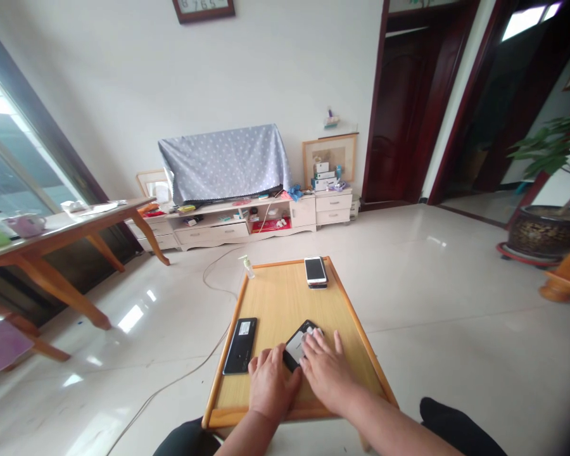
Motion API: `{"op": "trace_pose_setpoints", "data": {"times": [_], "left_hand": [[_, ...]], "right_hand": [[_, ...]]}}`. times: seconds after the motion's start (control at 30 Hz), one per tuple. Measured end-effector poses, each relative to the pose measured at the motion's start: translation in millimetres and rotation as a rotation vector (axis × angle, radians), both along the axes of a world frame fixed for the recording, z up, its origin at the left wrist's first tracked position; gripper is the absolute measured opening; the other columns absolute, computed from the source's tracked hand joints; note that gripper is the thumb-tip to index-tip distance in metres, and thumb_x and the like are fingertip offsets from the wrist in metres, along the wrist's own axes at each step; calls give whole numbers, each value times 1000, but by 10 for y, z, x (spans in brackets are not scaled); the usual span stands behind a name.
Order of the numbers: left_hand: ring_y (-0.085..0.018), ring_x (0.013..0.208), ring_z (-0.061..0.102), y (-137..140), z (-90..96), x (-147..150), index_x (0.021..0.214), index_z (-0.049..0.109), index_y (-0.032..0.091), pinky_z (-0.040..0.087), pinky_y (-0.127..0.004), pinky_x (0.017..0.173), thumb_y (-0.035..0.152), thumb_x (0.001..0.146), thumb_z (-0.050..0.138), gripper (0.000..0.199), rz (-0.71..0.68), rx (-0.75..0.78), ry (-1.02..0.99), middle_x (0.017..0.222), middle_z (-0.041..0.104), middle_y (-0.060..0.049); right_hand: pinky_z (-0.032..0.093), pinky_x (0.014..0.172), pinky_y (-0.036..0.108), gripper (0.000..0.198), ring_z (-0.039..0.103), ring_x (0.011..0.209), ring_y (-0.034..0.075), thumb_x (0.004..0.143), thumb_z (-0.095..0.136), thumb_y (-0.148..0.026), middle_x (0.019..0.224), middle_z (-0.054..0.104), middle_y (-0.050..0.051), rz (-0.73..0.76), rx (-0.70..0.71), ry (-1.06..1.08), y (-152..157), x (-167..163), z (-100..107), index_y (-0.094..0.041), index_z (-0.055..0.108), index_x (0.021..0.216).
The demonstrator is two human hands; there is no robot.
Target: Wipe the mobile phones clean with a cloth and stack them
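On a small wooden table [289, 297], a black phone [292, 362] lies at an angle under my hands, with a light grey patch on its upper face. My left hand [270, 383] grips its near left edge, fingers curled and thumb along the lower corner. My right hand [327, 370] rests over its right side with fingers stretched and spread. Something whitish shows around the right fingertips; I cannot tell whether it is separate from the phone. Left of my hands lies another black phone [240, 348], back up, with a white label.
At the table's far edge are a stack of phones [316, 271], a white one on top, and a small pump bottle [248, 267]. A cable [171, 380] runs over the floor on the left. Beyond stands a low cabinet [213, 235] below a cloth-covered shape [228, 161].
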State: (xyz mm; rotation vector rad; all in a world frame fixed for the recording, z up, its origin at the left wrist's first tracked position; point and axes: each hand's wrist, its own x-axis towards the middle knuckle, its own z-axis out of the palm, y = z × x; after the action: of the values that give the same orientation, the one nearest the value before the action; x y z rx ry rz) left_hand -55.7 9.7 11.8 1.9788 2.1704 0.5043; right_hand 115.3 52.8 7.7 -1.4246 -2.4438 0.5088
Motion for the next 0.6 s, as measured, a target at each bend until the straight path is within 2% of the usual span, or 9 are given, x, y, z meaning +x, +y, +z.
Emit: {"op": "trace_pose_setpoints", "data": {"times": [0.07, 0.13, 0.3, 0.43, 0.47, 0.53, 0.6], "left_hand": [[-24, 120, 53, 7, 3, -11, 128, 55, 26, 29, -38, 104, 32, 83, 54, 45, -9, -18, 6, 122, 68, -7], [-24, 119, 53, 6, 17, -11, 127, 56, 27, 30, -38, 103, 29, 82, 52, 45, -12, -25, 10, 120, 68, -6], [-27, 120, 52, -41, 44, 6, 120, 62, 27, 30, -41, 105, 41, 82, 58, 41, -40, 17, 10, 126, 66, -7], [-26, 134, 42, -62, -21, -24, 123, 63, 28, 25, -42, 111, 36, 85, 55, 40, -34, 48, 44, 141, 57, -5], [-26, 135, 40, -63, -41, -37, 125, 63, 28, 25, -42, 112, 32, 86, 54, 40, -15, 56, 50, 143, 55, -4], [-26, 130, 44, -68, -69, -60, 125, 62, 29, 29, -42, 108, 26, 87, 49, 40, 22, 74, 53, 140, 56, -5], [-24, 118, 51, -80, -69, -70, 123, 62, 29, 33, -40, 102, 23, 90, 44, 38, 25, 90, 50, 128, 61, -6]], "right_hand": [[-10, 120, 57, 54, 22, 151, 25, 105, 21, -46, 156, 41, 5, 115, -6, 58, -102, -112, -27, -28, 39, 153], [-9, 120, 57, 53, 24, 150, 24, 105, 22, -45, 155, 43, 4, 152, -6, 81, -96, -167, -35, -30, 39, 152], [-3, 118, 63, 50, 22, 150, 29, 102, 29, -37, 159, 36, 3, -10, -41, 2, 293, -77, 8, -32, 42, 150], [3, 118, 61, 51, 30, 147, 30, 98, 38, -31, 157, 40, 6, -95, -27, -50, 383, -71, 10, -30, 45, 149], [7, 118, 59, 51, 35, 144, 31, 96, 40, -29, 154, 44, 8, -115, 3, -58, 354, -84, 12, -27, 48, 147], [22, 113, 54, 46, 48, 132, 32, 94, 44, -26, 140, 59, 13, -144, 53, -72, 279, -102, 29, -22, 58, 138], [37, 100, 46, 35, 59, 114, 31, 92, 44, -20, 118, 70, 14, -155, 72, -88, 221, -94, 61, -21, 70, 116]]}}
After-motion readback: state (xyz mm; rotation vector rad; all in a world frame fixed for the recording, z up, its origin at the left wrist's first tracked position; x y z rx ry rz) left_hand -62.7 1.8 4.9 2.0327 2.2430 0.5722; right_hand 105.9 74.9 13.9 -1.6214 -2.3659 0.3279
